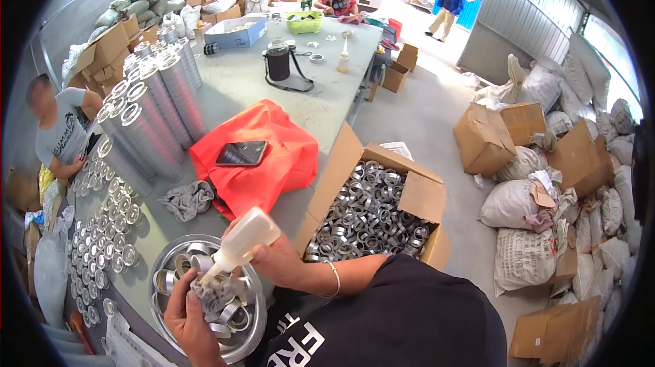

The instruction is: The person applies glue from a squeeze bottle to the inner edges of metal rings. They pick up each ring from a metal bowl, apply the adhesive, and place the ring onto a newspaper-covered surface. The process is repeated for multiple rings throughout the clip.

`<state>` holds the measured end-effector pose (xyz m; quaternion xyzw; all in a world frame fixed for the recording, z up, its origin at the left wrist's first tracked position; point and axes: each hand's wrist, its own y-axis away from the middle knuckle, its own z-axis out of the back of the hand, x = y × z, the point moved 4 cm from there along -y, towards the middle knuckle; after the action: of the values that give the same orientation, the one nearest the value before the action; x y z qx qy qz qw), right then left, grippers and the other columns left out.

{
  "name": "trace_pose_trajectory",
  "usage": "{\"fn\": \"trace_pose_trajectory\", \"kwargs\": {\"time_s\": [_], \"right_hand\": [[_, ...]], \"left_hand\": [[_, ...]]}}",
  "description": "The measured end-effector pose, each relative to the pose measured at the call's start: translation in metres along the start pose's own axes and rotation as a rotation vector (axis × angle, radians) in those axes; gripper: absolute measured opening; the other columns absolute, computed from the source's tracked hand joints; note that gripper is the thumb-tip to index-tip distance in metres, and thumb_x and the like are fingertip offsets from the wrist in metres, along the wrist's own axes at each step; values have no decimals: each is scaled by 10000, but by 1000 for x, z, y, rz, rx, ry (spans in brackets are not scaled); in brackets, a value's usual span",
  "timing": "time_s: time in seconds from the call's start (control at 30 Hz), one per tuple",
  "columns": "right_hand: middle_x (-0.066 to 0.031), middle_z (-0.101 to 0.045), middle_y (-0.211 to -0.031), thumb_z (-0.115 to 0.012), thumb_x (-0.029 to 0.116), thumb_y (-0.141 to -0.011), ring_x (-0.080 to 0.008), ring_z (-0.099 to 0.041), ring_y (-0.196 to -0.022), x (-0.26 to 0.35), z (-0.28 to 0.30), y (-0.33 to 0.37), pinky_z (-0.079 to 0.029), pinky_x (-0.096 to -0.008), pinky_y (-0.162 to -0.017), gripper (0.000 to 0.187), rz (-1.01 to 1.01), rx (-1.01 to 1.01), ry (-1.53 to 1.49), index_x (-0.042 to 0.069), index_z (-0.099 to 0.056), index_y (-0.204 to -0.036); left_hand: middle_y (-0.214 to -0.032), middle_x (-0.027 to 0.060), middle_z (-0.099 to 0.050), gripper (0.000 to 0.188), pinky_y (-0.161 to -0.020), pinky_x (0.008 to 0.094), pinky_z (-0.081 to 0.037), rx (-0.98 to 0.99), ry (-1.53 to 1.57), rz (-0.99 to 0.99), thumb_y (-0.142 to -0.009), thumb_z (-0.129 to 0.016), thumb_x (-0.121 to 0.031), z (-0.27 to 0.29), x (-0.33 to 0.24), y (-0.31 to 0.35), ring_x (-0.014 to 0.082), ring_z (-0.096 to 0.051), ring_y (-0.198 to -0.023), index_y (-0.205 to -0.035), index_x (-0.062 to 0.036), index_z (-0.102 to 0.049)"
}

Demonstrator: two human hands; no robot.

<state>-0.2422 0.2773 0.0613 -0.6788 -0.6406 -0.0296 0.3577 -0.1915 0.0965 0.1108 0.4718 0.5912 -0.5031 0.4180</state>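
My right hand (278, 259) grips a translucent white squeeze bottle (250, 233), tilted so its nozzle points down and left. The nozzle meets a crumpled grey rag (217, 297) that my left hand (192, 323) holds with closed fingers. Both hands are over a round metal bowl (258, 316) with silvery metal rings (164, 280) in it. Whether my left hand also holds a ring under the rag is hidden. Right of the bowl, an open cardboard box (334, 183) is filled with many similar rings (365, 210).
Tall stacks of metal rings (164, 101) and rows of loose rings (102, 251) cover the table's left. A phone (242, 153) lies on a red-orange bag (280, 142), near another grey rag (187, 200). One person (58, 125) sits left, another (340, 0) at the far end. Sacks (522, 261) line the right.
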Motion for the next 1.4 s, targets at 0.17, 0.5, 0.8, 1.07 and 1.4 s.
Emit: {"fn": "trace_pose_trajectory", "kwargs": {"time_s": [0.17,0.5,0.8,1.07,1.4], "right_hand": [[-160,-551,-1182,-712,399,-866,-221,-575,-1109,16,-8,5,-571,-321,-782,645,-30,166,96,26,-399,-1289],[-145,-642,-1086,-575,420,-957,-193,-676,-817,-10,-31,29,-578,-307,-684,482,-520,-29,-187,27,-486,-1222],[-100,-673,-944,-516,488,-975,-157,-638,-675,-14,-51,29,-550,-284,-603,469,-512,-233,-117,43,-550,-1116],[-131,-670,-1052,-611,465,-930,-82,-541,-592,45,26,-22,-482,-208,-532,452,-236,-318,-117,58,-589,-1124],[-161,-679,-980,-537,501,-953,-90,-449,-503,42,71,-21,-373,-226,-453,528,-222,-400,-44,11,-591,-1142]], "left_hand": [[-990,132,-674,329,-795,259,-494,326,18,229,-968,-590,-218,7,-2,11,145,-630,-895,-1053,96,-640],[-847,151,-634,195,-659,339,-472,225,-1299,-853,-795,-671,-97,-6,-79,52,285,-601,-730,-923,50,-667],[-758,74,-655,142,-632,313,-470,153,-893,-151,-848,-706,-149,42,-85,58,183,-617,-708,-892,-14,-711],[-965,61,-682,342,-784,236,-498,-279,-283,190,-936,-633,-210,124,-60,23,89,-630,-882,-1150,58,-638],[-1046,125,-695,393,-851,274,-486,50,-676,115,-866,-702,-269,35,50,-137,136,-625,-980,-1137,14,-676]]}}
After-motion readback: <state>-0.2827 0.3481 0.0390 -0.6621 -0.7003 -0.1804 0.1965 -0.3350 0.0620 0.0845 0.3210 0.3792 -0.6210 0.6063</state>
